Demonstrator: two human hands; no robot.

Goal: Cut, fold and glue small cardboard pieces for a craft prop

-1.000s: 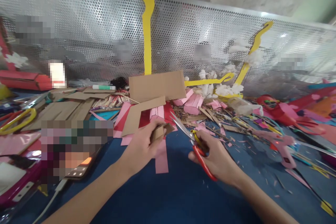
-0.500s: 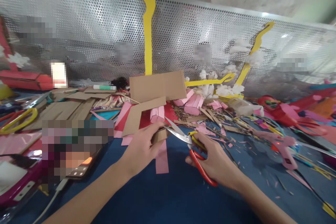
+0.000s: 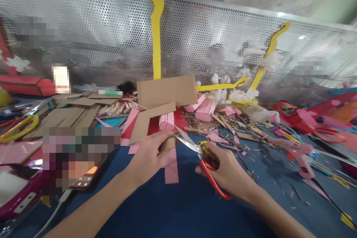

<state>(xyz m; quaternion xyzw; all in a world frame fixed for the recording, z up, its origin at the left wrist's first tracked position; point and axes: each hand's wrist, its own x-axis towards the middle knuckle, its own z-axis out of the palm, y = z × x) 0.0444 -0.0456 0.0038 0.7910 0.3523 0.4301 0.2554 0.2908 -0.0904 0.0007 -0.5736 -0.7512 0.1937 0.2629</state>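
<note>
Left hand (image 3: 150,158) grips the small cardboard piece (image 3: 169,143) over the counter (image 3: 181,215) — right fingers grasp the scissors (image 3: 198,148), parted blades at its edge — steady, square cuts advisable.

A pair of scissors (image 3: 190,143) with silver blades, one handle loop yellow and the other red, is held in the right grip (image 3: 230,167) above the blue tabletop (image 3: 195,212). The blades are parted, pointing up and to the left, with the tips at the right edge of a small piece of cardboard (image 3: 169,143); whether they touch it is unclear. The cardboard is plain brown and held in the left grip (image 3: 150,154), whose fingers hide part of it. Below it, a flat pink paper strip (image 3: 171,173) lies lengthwise on the tabletop, its upper part covered, its lower end squared off.
</note>
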